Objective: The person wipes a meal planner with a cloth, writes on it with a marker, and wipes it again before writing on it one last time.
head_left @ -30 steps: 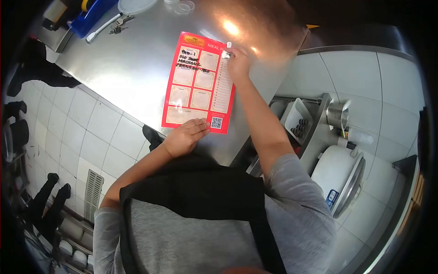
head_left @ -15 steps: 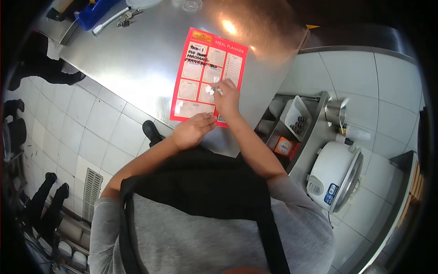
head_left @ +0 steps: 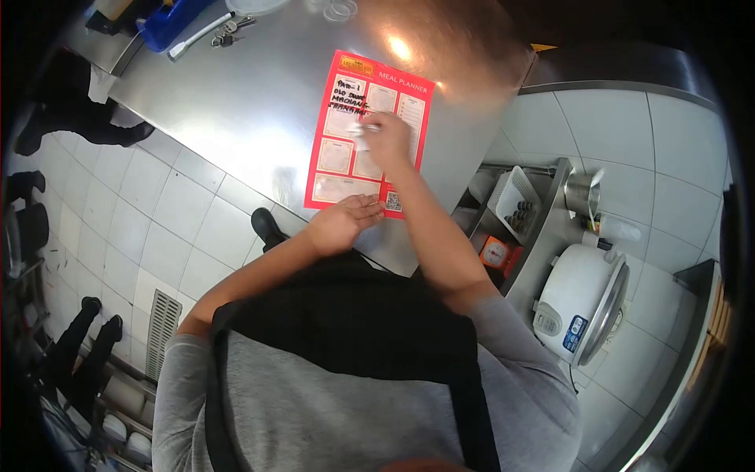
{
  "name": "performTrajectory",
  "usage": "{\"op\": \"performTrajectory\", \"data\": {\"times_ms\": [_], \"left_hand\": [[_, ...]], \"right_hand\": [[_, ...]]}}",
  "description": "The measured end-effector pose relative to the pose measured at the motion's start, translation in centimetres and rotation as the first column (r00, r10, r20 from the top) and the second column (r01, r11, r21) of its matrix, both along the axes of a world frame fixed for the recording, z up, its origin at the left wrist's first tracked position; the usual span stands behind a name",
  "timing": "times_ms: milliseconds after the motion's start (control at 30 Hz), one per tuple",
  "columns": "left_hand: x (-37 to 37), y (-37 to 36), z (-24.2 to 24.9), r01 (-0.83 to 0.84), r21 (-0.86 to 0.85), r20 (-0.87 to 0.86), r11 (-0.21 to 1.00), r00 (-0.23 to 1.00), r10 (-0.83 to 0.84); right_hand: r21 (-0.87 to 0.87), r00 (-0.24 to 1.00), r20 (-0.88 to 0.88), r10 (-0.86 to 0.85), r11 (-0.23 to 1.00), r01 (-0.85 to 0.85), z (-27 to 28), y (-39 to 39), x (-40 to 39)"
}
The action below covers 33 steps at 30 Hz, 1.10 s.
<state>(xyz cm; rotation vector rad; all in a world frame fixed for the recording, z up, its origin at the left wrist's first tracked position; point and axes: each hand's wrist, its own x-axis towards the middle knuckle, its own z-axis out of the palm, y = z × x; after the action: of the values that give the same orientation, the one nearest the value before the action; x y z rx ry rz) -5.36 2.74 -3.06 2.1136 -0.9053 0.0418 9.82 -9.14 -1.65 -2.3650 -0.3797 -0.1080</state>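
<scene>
A red meal planner sheet [head_left: 322, 140] with pale boxes lies on the steel table [head_left: 244, 118]. Black handwriting fills the box at its upper left and runs onto the one below. My right hand [head_left: 390, 141] pinches a crumpled white tissue [head_left: 362, 143] against the middle of the sheet, beside the end of the lowest written line. Resting flat on the sheet's bottom edge, my left hand [head_left: 344, 224] has its fingers stretched out and holds nothing. A QR code shows just right of its fingertips.
Keys [head_left: 228, 33] and a white marker-like stick [head_left: 200, 36] lie at the table's far left, near a blue holder [head_left: 169, 23]. To the right stand a white rice cooker [head_left: 570, 291], an orange scale [head_left: 495, 252] and a white basket [head_left: 515, 204]. Other people's legs [head_left: 86, 338] show at left.
My right hand has moved up the sheet with the tissue, to the handwriting. The right end of the lowest written line no longer shows. My left hand stays at the bottom edge.
</scene>
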Motion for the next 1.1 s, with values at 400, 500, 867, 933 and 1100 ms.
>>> {"op": "performTrajectory", "data": {"times_ms": [400, 500, 867, 933, 1100], "left_hand": [[0.1, 0.3, 0.5, 0.018, 0.025, 0.029, 1.000, 0.999, -0.019], [-0.5, 1.8, 0.9, -0.091, 0.004, 0.035, 0.996, 0.995, 0.091], [-3.6, 8.6, 2.5, -0.118, 0.198, 0.069, 0.973, 0.992, 0.106], [-3.8, 9.0, 2.2, -0.119, 0.149, 0.094, 0.982, 0.990, 0.106], [-3.9, 9.4, 2.7, -0.085, 0.181, 0.089, 0.980, 0.994, 0.070]], "right_hand": [[0.024, 0.993, 0.037, 0.114, 0.993, -0.115, -0.4, 3.8, -2.5], [0.015, 0.977, -0.063, -0.203, 0.979, 0.204, 0.9, -4.7, -2.2], [-0.005, 0.999, 0.031, -0.036, 0.999, 0.037, -1.6, 2.1, -7.2], [-0.030, 0.972, -0.033, -0.235, 0.972, 0.234, 0.7, -4.6, -6.3], [0.048, 0.963, 0.171, -0.209, 0.978, 0.203, -1.3, 1.6, -8.3]]}}
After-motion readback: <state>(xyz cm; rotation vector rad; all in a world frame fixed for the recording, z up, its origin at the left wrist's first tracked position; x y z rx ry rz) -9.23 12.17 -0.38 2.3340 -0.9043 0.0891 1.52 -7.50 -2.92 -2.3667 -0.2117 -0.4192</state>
